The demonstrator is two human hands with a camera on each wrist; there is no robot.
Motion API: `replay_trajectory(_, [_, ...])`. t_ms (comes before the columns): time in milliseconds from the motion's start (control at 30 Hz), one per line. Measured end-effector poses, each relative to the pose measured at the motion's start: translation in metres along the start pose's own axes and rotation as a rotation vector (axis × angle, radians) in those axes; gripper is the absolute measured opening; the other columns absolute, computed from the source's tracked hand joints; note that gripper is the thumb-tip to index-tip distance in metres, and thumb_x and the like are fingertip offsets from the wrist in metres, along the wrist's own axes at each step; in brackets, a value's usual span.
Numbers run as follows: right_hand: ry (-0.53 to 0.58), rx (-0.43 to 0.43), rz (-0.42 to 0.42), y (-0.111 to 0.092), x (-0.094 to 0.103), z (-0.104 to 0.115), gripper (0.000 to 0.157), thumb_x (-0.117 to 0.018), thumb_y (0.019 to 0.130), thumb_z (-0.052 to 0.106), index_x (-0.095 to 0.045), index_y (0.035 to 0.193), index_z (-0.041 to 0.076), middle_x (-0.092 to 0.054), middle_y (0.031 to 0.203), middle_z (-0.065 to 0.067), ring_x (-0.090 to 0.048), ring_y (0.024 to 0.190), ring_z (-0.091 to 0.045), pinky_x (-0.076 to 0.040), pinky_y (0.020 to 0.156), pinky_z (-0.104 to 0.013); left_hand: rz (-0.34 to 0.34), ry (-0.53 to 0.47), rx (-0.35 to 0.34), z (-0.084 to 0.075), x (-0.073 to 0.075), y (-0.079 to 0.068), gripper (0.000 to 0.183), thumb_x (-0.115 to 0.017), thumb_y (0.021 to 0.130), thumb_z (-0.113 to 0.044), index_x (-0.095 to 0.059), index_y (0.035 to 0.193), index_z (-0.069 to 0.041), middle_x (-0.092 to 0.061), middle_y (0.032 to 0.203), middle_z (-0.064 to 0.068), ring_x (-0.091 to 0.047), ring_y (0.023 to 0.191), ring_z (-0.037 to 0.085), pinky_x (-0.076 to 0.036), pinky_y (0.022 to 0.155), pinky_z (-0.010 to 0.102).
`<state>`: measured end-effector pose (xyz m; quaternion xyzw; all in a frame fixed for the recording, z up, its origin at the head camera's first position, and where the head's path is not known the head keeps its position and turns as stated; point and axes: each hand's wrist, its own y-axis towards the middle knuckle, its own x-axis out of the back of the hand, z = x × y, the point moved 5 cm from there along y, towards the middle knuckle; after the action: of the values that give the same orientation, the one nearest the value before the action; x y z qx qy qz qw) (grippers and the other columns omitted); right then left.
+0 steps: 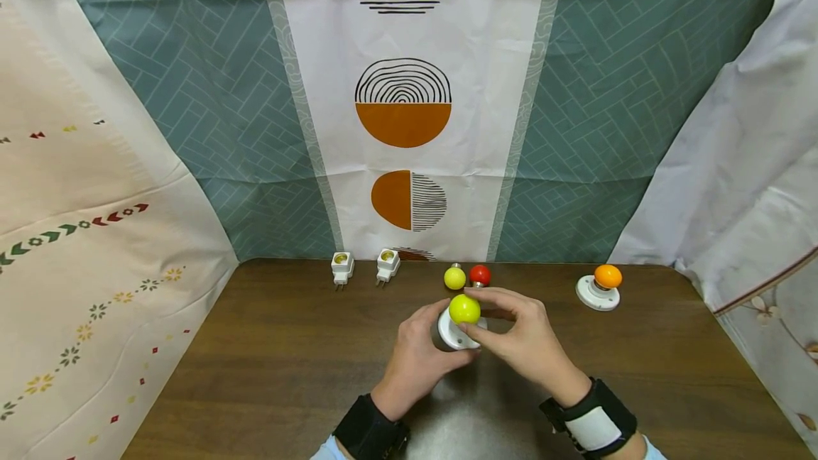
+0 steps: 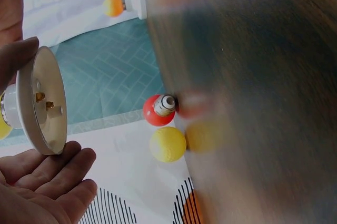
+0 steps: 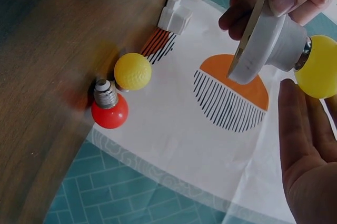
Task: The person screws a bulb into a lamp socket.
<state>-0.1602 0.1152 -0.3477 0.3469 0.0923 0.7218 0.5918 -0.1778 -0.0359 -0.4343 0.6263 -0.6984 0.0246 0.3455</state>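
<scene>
My left hand (image 1: 418,346) grips a round white lamp holder (image 1: 451,336) by its base, raised over the table. A yellow bulb (image 1: 464,309) sits in the holder's socket; its metal collar shows between glass and socket in the right wrist view. The thumb and fingers of my right hand (image 1: 527,336) pinch the bulb from either side. From the left wrist view the holder's hollow underside (image 2: 51,103) shows, with brass terminals inside. Just beyond the hands lie a second yellow bulb (image 1: 454,277) and a red bulb (image 1: 480,275), side by side.
Two white plug-in sockets (image 1: 342,268) (image 1: 387,265) lie at the table's back edge, left of the loose bulbs. At the back right stands another white holder (image 1: 594,297) carrying an orange bulb (image 1: 608,276). Patterned cloth (image 1: 402,204) hangs behind the brown table (image 1: 287,368).
</scene>
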Motion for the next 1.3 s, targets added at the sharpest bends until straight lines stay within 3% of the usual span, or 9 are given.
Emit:
replay_trajectory(133, [-0.027, -0.020, -0.017, -0.0008, 0.0004, -0.0002, 0.044, -0.078, 0.071, 0.009, -0.064, 0.112, 0.006, -0.061, 0.111, 0.001, -0.059, 0.099, -0.018, -0.050, 0.074, -0.038, 0.003, 0.011, 0.017, 0.0013, -0.0001, -0.0002, 0.073, -0.079, 0.066, -0.047, -0.051, 0.129, -0.024, -0.053, 0.118, -0.014, -0.052, 0.103, 0.009, -0.044, 0.084, 0.032])
replay_trajectory(333, [-0.053, 0.014, -0.028, -0.0010, -0.0006, 0.0007, 0.047, -0.079, 0.070, 0.009, -0.063, 0.113, 0.006, -0.061, 0.112, -0.001, -0.058, 0.100, -0.020, -0.050, 0.074, -0.039, 0.004, 0.015, 0.013, 0.0022, -0.0005, -0.0007, 0.074, -0.079, 0.066, -0.048, -0.051, 0.129, -0.024, -0.053, 0.118, -0.013, -0.052, 0.104, 0.010, -0.043, 0.085, 0.031])
replay_trajectory(633, [-0.028, -0.039, 0.081, -0.0002, -0.0026, -0.0013, 0.049, -0.075, 0.077, 0.015, -0.059, 0.122, 0.010, -0.057, 0.121, -0.002, -0.054, 0.108, -0.019, -0.046, 0.084, -0.037, -0.013, 0.009, -0.024, 0.0027, -0.0010, -0.0014, 0.073, -0.076, 0.067, -0.053, -0.050, 0.130, -0.025, -0.053, 0.119, -0.014, -0.052, 0.105, 0.010, -0.043, 0.086, 0.032])
replay_trajectory(867, [-0.014, -0.054, 0.141, -0.0006, -0.0043, -0.0027, 0.049, -0.072, 0.078, 0.007, -0.057, 0.124, 0.009, -0.056, 0.122, -0.003, -0.053, 0.110, -0.019, -0.046, 0.085, -0.039, -0.023, 0.007, -0.035, 0.0033, -0.0012, -0.0002, 0.071, -0.077, 0.067, -0.050, -0.051, 0.129, -0.025, -0.053, 0.118, -0.014, -0.054, 0.104, 0.014, -0.043, 0.085, 0.031])
replay_trajectory(1000, [-0.010, -0.034, 0.136, -0.0013, -0.0041, -0.0045, 0.048, -0.071, 0.077, 0.003, -0.058, 0.124, 0.009, -0.057, 0.121, -0.006, -0.054, 0.108, -0.019, -0.047, 0.083, -0.039, -0.022, 0.009, -0.033, 0.0035, -0.0017, 0.0004, 0.071, -0.079, 0.066, -0.047, -0.051, 0.129, -0.025, -0.053, 0.118, -0.013, -0.054, 0.104, 0.014, -0.043, 0.085, 0.031])
replay_trajectory(1300, [-0.035, -0.020, 0.086, -0.0024, -0.0027, -0.0081, 0.045, -0.073, 0.078, 0.013, -0.060, 0.121, 0.013, -0.059, 0.117, -0.001, -0.056, 0.104, -0.015, -0.048, 0.081, -0.037, -0.025, 0.007, -0.037, 0.0036, -0.0019, 0.0014, 0.072, -0.079, 0.067, -0.046, -0.051, 0.129, -0.024, -0.053, 0.118, -0.013, -0.054, 0.103, 0.014, -0.044, 0.084, 0.031])
